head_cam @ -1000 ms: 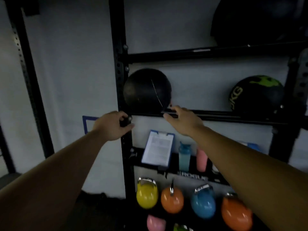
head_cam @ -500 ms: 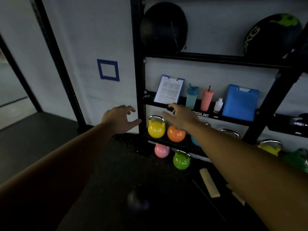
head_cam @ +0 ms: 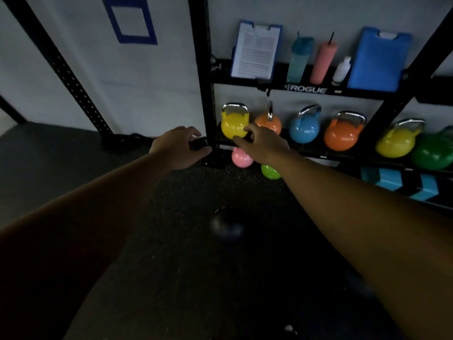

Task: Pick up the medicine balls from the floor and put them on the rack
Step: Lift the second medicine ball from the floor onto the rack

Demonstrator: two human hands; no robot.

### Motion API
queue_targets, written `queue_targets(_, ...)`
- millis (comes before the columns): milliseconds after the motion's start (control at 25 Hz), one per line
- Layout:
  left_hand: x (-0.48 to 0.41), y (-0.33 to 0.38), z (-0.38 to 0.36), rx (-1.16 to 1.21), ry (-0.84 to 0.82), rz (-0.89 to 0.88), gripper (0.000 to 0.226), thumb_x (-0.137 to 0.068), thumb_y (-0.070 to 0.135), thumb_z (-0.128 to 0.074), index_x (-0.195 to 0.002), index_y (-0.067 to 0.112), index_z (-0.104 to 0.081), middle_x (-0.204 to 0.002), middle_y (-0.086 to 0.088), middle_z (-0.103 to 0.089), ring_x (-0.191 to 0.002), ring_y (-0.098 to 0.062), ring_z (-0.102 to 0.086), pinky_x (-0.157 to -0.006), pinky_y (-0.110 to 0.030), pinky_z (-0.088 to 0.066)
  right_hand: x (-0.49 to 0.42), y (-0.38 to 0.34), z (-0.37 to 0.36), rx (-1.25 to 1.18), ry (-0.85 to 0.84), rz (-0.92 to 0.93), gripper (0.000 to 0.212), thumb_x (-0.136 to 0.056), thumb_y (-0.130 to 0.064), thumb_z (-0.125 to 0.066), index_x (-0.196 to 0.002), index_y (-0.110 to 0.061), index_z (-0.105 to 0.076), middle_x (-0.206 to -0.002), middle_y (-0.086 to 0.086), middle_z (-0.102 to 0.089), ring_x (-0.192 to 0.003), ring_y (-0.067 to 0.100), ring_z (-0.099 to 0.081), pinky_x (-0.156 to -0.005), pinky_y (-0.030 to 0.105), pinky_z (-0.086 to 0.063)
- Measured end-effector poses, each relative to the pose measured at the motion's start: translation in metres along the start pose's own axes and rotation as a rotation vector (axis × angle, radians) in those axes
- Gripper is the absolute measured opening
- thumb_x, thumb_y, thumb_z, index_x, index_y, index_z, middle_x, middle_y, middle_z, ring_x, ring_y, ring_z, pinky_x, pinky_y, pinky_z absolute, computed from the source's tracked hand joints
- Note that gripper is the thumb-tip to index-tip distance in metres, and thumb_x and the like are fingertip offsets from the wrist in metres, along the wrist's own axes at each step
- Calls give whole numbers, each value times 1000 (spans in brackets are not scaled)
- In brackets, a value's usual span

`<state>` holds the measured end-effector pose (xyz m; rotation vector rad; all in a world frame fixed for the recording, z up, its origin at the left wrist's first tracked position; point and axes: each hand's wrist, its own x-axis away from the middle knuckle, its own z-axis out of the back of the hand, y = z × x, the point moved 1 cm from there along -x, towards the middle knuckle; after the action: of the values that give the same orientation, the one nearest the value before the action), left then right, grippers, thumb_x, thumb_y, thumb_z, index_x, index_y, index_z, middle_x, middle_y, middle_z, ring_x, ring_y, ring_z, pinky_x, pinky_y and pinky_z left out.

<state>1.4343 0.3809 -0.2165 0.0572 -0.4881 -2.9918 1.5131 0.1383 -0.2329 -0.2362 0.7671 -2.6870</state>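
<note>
A dark medicine ball [head_cam: 226,228] lies on the black rubber floor, low between my two outstretched arms; it is dim and blurred. My left hand [head_cam: 180,148] hovers in front of the black rack's upright [head_cam: 199,69], fingers apart and empty. My right hand [head_cam: 263,143] reaches out beside it, in front of the kettlebell shelf, also spread and holding nothing. Both hands are well above and beyond the ball. The shelf with the other medicine balls is out of view above.
Coloured kettlebells [head_cam: 304,126] line the low shelf; a pink one [head_cam: 241,158] and a green one [head_cam: 269,171] sit below. Clipboards [head_cam: 255,50], bottles [head_cam: 300,57] and a pink tumbler stand on the shelf above. Blue blocks [head_cam: 392,179] lie at right. A slanted black post [head_cam: 61,69] stands at left.
The view has swung down from the ball shelf to the floor. Both hands left the placed black ball and lowered, empty. The floor ball has come into view.
</note>
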Motion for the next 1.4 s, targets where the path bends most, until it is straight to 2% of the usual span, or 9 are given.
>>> queue_targets(80, -9, -10, -23, 30, -33, 5, 69, -81, 79, -58, -135, 35, -57, -131, 4, -65, -113, -24, -63, -90, -40, -52, 1, 13, -23, 5, -31, -24, 76, -87, -79, -48, -146, -31, -51, -138, 6, -64, -124, 33, -61, -98, 48, -51)
queue_targets(240, -34, -13, -86, 65, -142, 21, 76, -75, 85, -52, -135, 39, -57, -132, 9, -64, -115, -20, -62, -84, -35, -45, -18, 54, -58, 22, -56, -61, 71, -90, -74, -53, -146, -31, -52, -143, 4, -62, -127, 30, -60, -100, 47, -51)
queue_targets(480, -86, -28, -167, 110, -308, 124, 80, -74, 89, -52, -137, 38, -55, -133, 8, -64, -110, -18, -64, -87, -39, -51, -81, 121, -103, 12, -183, -112, 75, -87, -80, -47, -145, -33, -51, -138, 0, -64, -119, 26, -63, -91, 44, -55)
queue_targets(600, -105, -52, -218, 117, -376, 168, 75, -79, 85, -52, -137, 38, -55, -135, 7, -62, -108, -18, -64, -89, -42, -53, -110, 162, -152, 15, -287, -167, 75, -87, -81, -47, -145, -34, -52, -137, 1, -64, -121, 26, -63, -94, 45, -53)
queue_targets(760, -138, -99, -292, 123, -397, 170, 70, -82, 84, -51, -136, 38, -56, -133, 12, -62, -114, -16, -62, -89, -42, -51, -142, 222, -240, 23, -390, -259, 71, -87, -78, -49, -143, -34, -53, -141, 2, -62, -128, 29, -58, -101, 46, -50)
queue_targets(880, -164, -154, -370, 114, -457, 214, 67, -83, 83, -51, -134, 40, -56, -132, 13, -63, -116, -15, -61, -92, -44, -52, -168, 275, -321, 63, -461, -332, 72, -88, -79, -47, -145, -35, -51, -144, 1, -60, -130, 30, -56, -99, 47, -49)
queue_targets(1120, -192, -260, -567, 141, -601, 324, 90, -68, 98, -39, -138, 43, -53, -137, 11, -61, -113, -15, -62, -94, -43, -52, -207, 381, -499, 23, -494, -458, 81, -81, -85, -43, -146, -38, -49, -148, 1, -56, -131, 28, -54, -98, 49, -49)
queue_targets(1280, -199, -295, -711, 335, -566, 410, 108, -63, 104, -37, -146, 36, -50, -144, 2, -58, -126, -19, -57, -94, -36, -47, -230, 433, -619, -107, -460, -525, 104, -67, -99, -37, -154, -41, -39, -157, 2, -46, -139, 30, -47, -108, 54, -45)
queue_targets(1400, -189, -299, -783, 628, -551, 647, 116, -51, 108, -41, -143, 39, -53, -132, 5, -64, -115, -18, -63, -82, -26, -48, -239, 455, -676, -348, -392, -621, 116, -61, -103, -43, -159, -40, -34, -162, 2, -41, -144, 28, -43, -112, 42, -37)
